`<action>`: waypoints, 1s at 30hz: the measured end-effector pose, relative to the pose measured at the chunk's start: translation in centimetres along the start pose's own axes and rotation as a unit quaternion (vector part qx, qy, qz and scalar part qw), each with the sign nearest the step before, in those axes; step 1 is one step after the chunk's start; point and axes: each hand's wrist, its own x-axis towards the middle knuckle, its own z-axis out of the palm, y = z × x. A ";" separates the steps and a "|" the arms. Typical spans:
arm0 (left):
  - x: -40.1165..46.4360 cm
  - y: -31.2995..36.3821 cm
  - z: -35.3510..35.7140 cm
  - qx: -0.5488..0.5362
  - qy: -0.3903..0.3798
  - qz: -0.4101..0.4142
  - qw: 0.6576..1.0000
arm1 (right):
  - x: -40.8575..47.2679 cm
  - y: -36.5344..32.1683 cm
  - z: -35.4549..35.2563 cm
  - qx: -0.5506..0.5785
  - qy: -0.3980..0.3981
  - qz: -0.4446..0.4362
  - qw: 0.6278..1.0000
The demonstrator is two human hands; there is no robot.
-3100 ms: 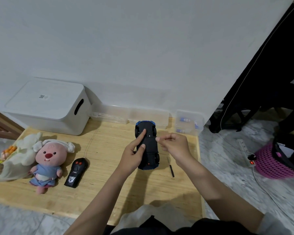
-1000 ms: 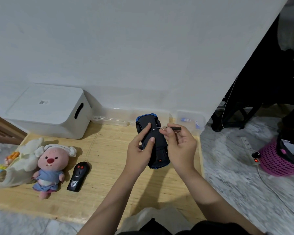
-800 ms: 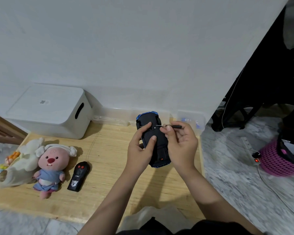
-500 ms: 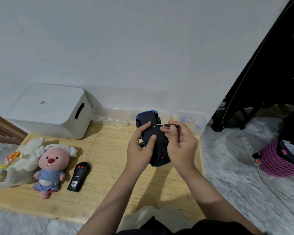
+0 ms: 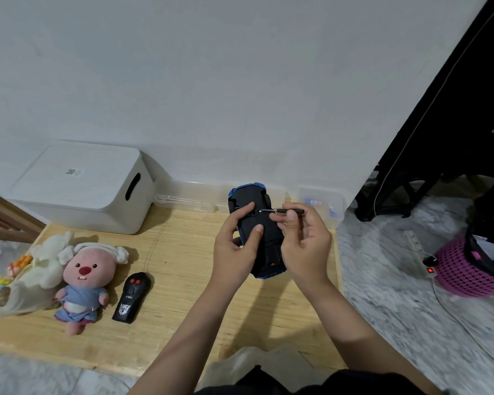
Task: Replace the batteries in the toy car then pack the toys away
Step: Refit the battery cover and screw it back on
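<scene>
Mat (image 5: 183, 295): I see the car lifted off the wooden surface now; three seconds back the screwdriver lay there beside it.
Toy car (image 5: 261, 243): belly-up, cradled between both hands, clear of the mat.
Left hand (image 5: 234, 252): wrapped around the chassis, thumb and forefinger pressed on the underside.
Right hand (image 5: 305, 246): fingers pinched on the screwdriver (image 5: 285, 210).
Tip: meets a small screw on the underside, so I judge the battery cover is being unscrewed.

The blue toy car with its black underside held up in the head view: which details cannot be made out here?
- Blue toy car: screw head too small; left hand and right hand cover its sides.
- Thin black screwdriver: handle partly hidden by right fingers.
- White lidded storage box: label too small.
</scene>
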 end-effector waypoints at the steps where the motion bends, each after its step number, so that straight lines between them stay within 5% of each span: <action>1: 0.0 0.0 0.0 0.001 0.000 0.000 1.000 | 0.0 0.0 0.0 -0.002 -0.002 -0.002 1.000; 21: -0.2 0.2 -0.2 0.018 0.001 0.013 1.000 | 0.3 -0.3 0.1 -0.030 0.004 0.002 1.000; 30: -0.2 0.1 -0.3 0.016 0.006 0.008 1.000 | 0.6 -1.2 -0.1 -0.151 -0.019 -0.133 0.979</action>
